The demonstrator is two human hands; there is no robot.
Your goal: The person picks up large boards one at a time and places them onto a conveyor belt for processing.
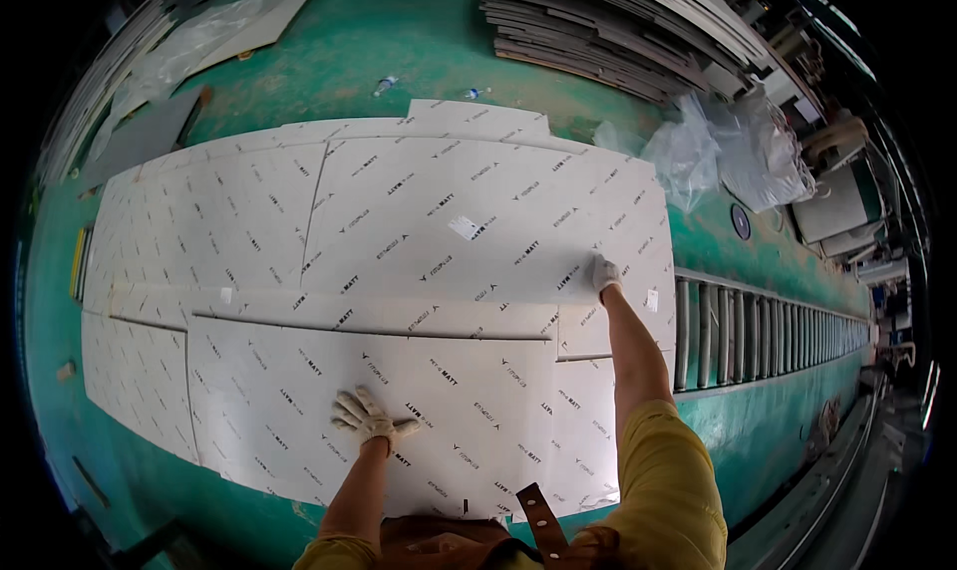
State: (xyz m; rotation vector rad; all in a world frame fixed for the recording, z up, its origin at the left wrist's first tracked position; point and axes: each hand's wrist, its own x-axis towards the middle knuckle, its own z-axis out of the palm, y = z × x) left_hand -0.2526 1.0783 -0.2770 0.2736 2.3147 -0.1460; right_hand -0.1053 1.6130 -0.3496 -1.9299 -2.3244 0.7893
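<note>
My left hand [369, 418], in a pale work glove, lies flat with its fingers spread on the near white panel [478, 426]. That panel is covered in printed film. Farther out, my gloved right hand [604, 274] rests on the right part of the far white panel [399, 236]. Its fingers look curled together, and whatever may be in them is hidden. More white panels lie side by side and overlapping, including a left panel [214, 211] and a smaller lower-left panel [135, 371]. A small white label [464, 228] sits on the far panel.
A roller conveyor [763, 331] runs off to the right. Stacked grey boards [588, 32] stand at the back, with clear plastic sheeting [688, 151] at the back right. Boards [249, 32] lean at the far left. Two small plastic bottles [385, 86] lie on the green floor [339, 57].
</note>
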